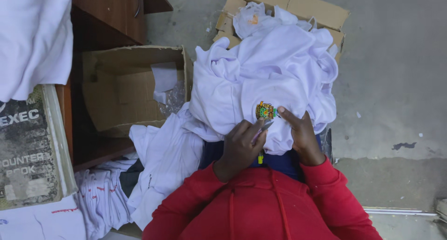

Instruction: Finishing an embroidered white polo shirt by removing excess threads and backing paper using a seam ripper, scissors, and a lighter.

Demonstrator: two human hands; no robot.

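Over a grey concrete floor [396, 82], the left hand [240, 149] grips a small metal tool [263, 127] while the right hand [301, 133] pins the soft, light, floppy white garment [260, 72] beside its stiffer embroidered badge [266, 110], probably the best hold.

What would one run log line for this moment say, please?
left hand: holds small metal tool | right hand: presses white garment beside colourful badge | behind: cardboard box of white garments

Bare concrete floor [396, 82] to the right offers open passage. Ahead, a heap of white garments [270, 68] overflows a cardboard box [321, 12], blocking reach. Left, an open carton [125, 89], wooden cabinet [111, 12] and stacked shirts [102, 198] crowd the way.
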